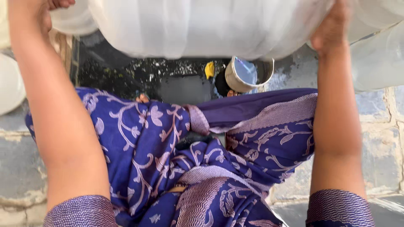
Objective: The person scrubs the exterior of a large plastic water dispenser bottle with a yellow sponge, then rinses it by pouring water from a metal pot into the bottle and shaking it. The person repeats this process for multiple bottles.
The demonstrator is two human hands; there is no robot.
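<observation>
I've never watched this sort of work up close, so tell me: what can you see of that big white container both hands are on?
The big white container fills the top of the view. It looks like smooth, slightly see-through plastic with a rounded, bulging body; its top and base are out of frame. It is raised above the dark wet ground, over a small metal pot. The left hand grips its left side and the right hand presses on its right side. What is inside cannot be told.

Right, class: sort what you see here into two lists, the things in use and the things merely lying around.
In use:
- white container, large and translucent, held up at both ends
- left hand, on its left end
- right hand, on its right end

Lying about:
- metal pot on the ground below
- yellow scrap beside the pot
- stone floor
</observation>
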